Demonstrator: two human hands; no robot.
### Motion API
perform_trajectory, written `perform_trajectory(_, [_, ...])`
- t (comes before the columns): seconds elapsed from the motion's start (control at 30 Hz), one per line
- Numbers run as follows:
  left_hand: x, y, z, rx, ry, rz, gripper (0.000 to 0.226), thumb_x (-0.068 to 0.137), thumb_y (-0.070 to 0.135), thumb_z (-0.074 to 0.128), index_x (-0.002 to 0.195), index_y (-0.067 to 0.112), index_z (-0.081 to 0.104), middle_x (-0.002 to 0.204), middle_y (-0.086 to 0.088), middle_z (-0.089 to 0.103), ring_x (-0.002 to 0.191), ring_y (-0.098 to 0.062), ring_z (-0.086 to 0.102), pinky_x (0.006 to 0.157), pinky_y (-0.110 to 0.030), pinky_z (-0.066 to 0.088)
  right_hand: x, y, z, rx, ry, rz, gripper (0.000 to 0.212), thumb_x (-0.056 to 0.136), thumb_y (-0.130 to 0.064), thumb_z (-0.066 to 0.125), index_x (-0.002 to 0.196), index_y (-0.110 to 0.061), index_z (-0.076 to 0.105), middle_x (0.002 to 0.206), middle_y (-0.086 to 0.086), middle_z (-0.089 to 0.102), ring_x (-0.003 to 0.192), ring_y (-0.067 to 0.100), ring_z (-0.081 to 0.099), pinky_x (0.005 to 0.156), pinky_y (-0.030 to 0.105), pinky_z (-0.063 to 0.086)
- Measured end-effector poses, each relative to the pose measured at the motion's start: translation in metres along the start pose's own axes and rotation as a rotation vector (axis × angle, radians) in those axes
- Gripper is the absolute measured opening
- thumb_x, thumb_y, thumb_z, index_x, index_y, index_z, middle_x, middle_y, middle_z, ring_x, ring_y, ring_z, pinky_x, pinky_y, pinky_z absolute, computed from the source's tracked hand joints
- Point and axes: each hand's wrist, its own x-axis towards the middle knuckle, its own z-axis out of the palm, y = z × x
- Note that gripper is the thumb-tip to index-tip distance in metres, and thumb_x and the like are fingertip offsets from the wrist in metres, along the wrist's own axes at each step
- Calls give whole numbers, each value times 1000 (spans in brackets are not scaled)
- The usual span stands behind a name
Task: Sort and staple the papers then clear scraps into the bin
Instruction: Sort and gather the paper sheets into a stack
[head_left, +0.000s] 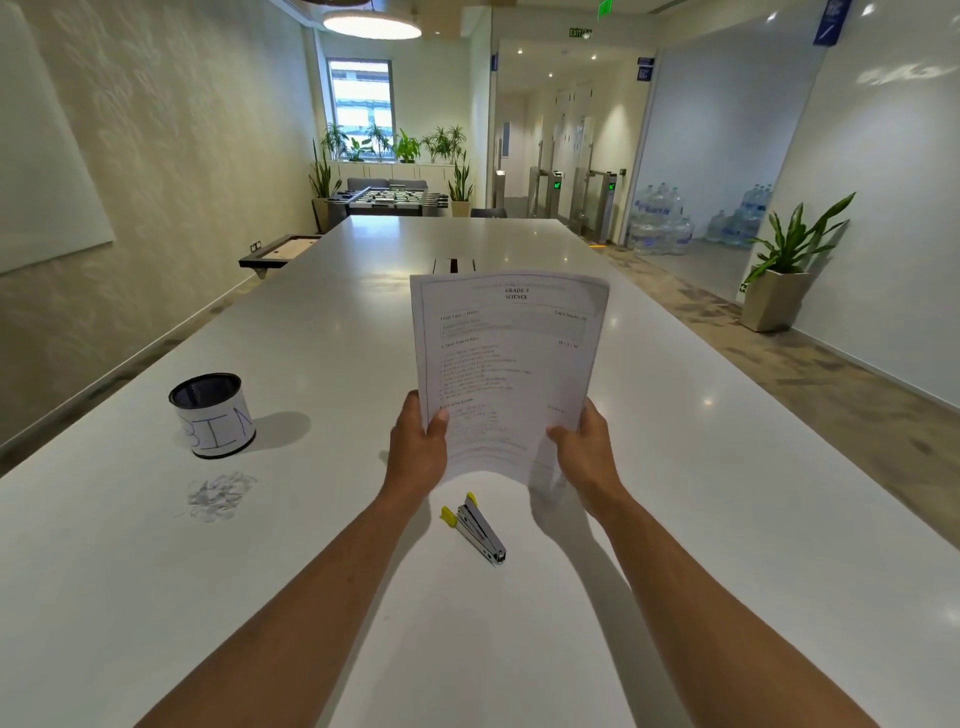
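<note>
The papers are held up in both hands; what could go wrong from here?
The papers are gripped only at their lower edge by the left hand and right hand, so loose sheets may slip out of order. The scraps lie loose near the bin; a passing arm could scatter them.

A long white table (675, 415) with a glossy top runs away from the viewer. On its left part stands a small black mesh cup (212, 414), upright, wrapped in a paper label hand-lettered "BIN". Just in front of the cup lies a loose pile of small paper scraps (221, 495). Nearer the middle lies a silver stapler (479, 529) with yellow ends. Farther along the centre line is a recessed panel (454, 264).
</note>
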Motion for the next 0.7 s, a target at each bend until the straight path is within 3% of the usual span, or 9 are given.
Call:
perform_trajectory(0.07, [2,2,0,-21,15,-8,27,100,13,45,126,11,48,121,-6,58,109,-21,56,91,-29,47,3,-3,1,20,14,-3,53,83,8,46,124,-24,55,112,-6,63,104,12,60,88,35,53])
perform_trajectory(0.2, [7,7,0,-120,36,9,31,100,14,44,131,14,45,122,0,57,108,-14,56,79,-11,44,8,-13,-1,51,46,-74,50,83,3,51,116,-33,57,109,-16,65,102,3,60,86,27,51])
perform_trajectory(0.3, [3,-1,1,-131,17,-22,26,99,10,45,125,14,47,120,-3,58,109,-19,56,87,-24,46,4,-6,-2,26,29,-61,52,80,6,54,118,-29,56,110,-13,65,103,3,61,87,26,50])
perform_trajectory(0.4, [-5,-16,2,-92,-38,-84,17,100,9,45,116,10,48,117,-8,59,109,-25,57,93,-37,49,-4,14,-2,-28,-6,-1,56,75,11,49,121,-20,57,112,-3,65,107,17,61,89,31,50])
perform_trajectory(0.57, [-2,-12,1,-48,-34,-65,15,100,13,44,114,12,50,115,-5,61,104,-20,59,81,-26,48,1,17,-6,-8,-6,48,52,78,10,50,123,-16,57,115,0,66,105,17,62,90,34,53])
perform_trajectory(0.7, [0,1,3,-92,6,-53,13,99,9,45,109,15,51,111,-2,62,102,-19,59,83,-27,47,3,14,-12,65,45,68,44,81,2,61,120,-18,58,109,-6,66,100,9,62,75,20,52])
